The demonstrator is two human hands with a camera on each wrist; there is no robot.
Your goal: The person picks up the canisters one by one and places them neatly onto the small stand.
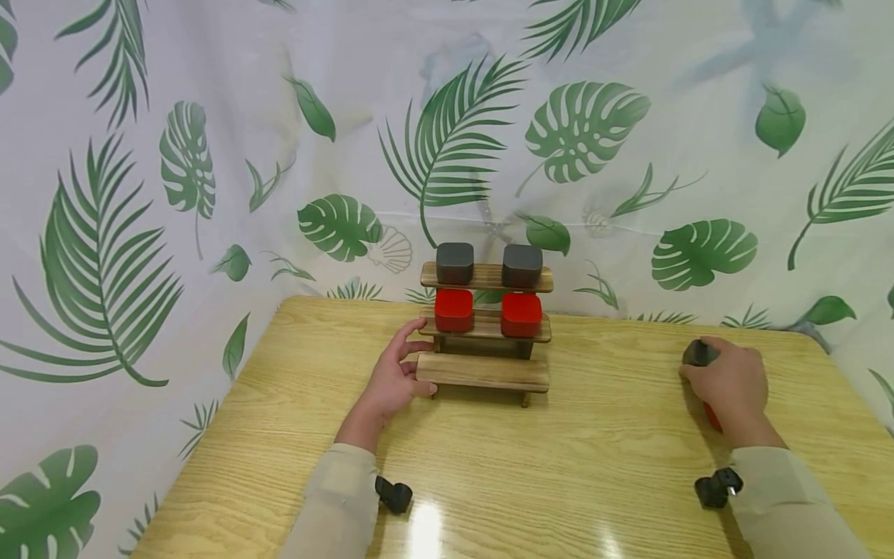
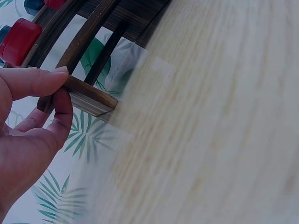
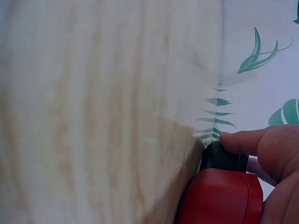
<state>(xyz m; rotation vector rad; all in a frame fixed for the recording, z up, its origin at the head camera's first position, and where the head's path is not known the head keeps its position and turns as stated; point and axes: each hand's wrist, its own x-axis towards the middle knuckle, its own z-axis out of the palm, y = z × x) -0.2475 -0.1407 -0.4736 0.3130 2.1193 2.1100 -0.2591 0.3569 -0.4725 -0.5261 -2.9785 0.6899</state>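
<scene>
A three-step wooden stand bears two dark grey boxes, left and right, on its top step. Two red boxes, left and right, sit on the middle step; the lowest step is bare. At the stand's left end, my left hand grips the wood between thumb and fingers, as the left wrist view also shows. Far to the right, my right hand holds a black box by its sides. A red box sits right beside it, mostly hidden under the hand in the head view.
The pale wooden table ends at a leaf-printed cloth hanging behind and at the sides. The stand is near the table's back edge. A small black camera is strapped at the right wrist, another at the left.
</scene>
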